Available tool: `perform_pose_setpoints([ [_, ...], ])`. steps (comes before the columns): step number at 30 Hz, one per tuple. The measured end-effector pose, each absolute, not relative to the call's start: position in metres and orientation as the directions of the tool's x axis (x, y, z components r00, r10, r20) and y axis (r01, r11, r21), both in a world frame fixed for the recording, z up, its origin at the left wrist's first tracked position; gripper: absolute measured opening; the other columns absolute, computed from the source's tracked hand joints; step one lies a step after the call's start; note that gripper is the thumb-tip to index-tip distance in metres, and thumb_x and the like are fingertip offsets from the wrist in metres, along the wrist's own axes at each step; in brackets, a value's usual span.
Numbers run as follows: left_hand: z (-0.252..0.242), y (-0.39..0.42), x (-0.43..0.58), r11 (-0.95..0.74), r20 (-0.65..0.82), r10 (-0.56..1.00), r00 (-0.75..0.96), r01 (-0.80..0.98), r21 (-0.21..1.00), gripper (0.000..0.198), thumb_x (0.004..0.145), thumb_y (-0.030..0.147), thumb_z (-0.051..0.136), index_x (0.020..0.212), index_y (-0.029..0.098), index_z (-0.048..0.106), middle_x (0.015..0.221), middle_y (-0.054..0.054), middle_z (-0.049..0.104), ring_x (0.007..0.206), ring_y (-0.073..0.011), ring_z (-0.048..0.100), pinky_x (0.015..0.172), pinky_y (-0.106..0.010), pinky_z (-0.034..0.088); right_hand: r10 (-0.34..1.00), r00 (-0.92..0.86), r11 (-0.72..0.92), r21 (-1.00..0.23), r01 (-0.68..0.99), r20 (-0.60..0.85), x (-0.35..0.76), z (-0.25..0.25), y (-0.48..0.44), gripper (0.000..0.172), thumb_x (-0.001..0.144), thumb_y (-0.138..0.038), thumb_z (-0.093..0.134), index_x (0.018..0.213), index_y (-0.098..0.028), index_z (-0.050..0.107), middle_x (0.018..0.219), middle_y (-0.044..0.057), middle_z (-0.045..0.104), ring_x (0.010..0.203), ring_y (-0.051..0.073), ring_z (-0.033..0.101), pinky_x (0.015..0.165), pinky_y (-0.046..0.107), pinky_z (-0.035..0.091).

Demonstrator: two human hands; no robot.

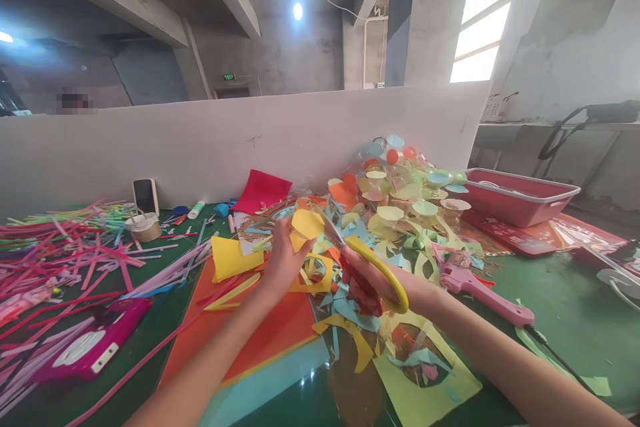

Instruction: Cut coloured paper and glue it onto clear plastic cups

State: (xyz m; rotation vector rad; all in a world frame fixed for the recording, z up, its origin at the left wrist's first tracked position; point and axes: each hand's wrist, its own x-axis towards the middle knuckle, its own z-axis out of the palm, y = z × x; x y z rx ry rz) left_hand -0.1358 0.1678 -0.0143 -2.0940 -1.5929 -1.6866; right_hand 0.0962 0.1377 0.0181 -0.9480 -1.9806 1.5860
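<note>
A rounded piece of yellow paper (307, 223) is pinched in my left hand (283, 257), above the middle of the table. My right hand (364, 280) is wrapped round the yellow handles of a pair of scissors (375, 259). The scissor blades point up and left, close to the right edge of the yellow piece. Below my hands are orange sheets (270, 320) and many blue and yellow paper scraps (350, 330). A yellow sheet (235, 259) lies left of my left hand.
Pink straws (95, 253) and a magenta box (95, 340) lie at left. A phone (145, 197) leans at the back partition (200, 147). Paper-topped balls (400, 187) are piled at back right, near a pink glue gun (485, 293) and a red basket (520, 197).
</note>
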Motion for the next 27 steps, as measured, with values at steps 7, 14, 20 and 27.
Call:
perform_pose_setpoints([
  [7, -0.012, 0.164, -0.135, -0.483, 0.741, 0.668, -0.067, 0.718, 0.501, 0.043, 0.085, 0.032, 0.065, 0.121, 0.025, 0.042, 0.113, -0.008, 0.053, 0.112, -0.0243, 0.057, 0.096, -0.044, 0.048, 0.779, -0.621, 0.105, -0.958, 0.267, -0.088, 0.088, 0.016, 0.137, 0.069, 0.085, -0.084, 0.028, 0.060, -0.022, 0.043, 0.040, -0.003, 0.046, 0.035, 0.010, 0.044, 0.039, 0.023, 0.040],
  [14, -0.014, 0.166, -0.134, -0.482, 0.725, 0.684, -0.084, 0.694, 0.535, 0.042, 0.086, 0.035, 0.065, 0.119, 0.025, 0.041, 0.115, -0.008, 0.053, 0.112, -0.0236, 0.057, 0.096, -0.043, 0.048, 0.791, -0.604, 0.054, -0.973, 0.226, -0.096, 0.083, 0.012, 0.134, 0.069, 0.087, -0.082, 0.029, 0.055, -0.022, 0.041, 0.031, -0.005, 0.041, 0.026, 0.009, 0.040, 0.035, 0.023, 0.037],
  [20, -0.015, 0.166, -0.134, -0.463, 0.676, 0.731, -0.095, 0.658, 0.594, 0.042, 0.086, 0.040, 0.064, 0.117, 0.025, 0.040, 0.117, -0.009, 0.054, 0.113, -0.0240, 0.057, 0.097, -0.044, 0.047, 0.804, -0.590, 0.097, -0.963, 0.250, -0.072, 0.085, 0.014, 0.133, 0.071, 0.086, -0.082, 0.028, 0.052, -0.022, 0.041, 0.028, -0.005, 0.039, 0.025, 0.009, 0.038, 0.038, 0.024, 0.038],
  [27, -0.012, 0.162, -0.133, -0.460, 0.643, 0.761, -0.084, 0.629, 0.627, 0.042, 0.086, 0.041, 0.063, 0.115, 0.025, 0.037, 0.118, -0.009, 0.056, 0.113, -0.0229, 0.059, 0.096, -0.043, 0.048, 0.800, -0.599, 0.128, -0.964, 0.234, -0.039, 0.086, 0.016, 0.130, 0.076, 0.089, -0.079, 0.027, 0.040, -0.022, 0.036, 0.026, -0.004, 0.034, 0.027, 0.007, 0.037, 0.045, 0.024, 0.042],
])
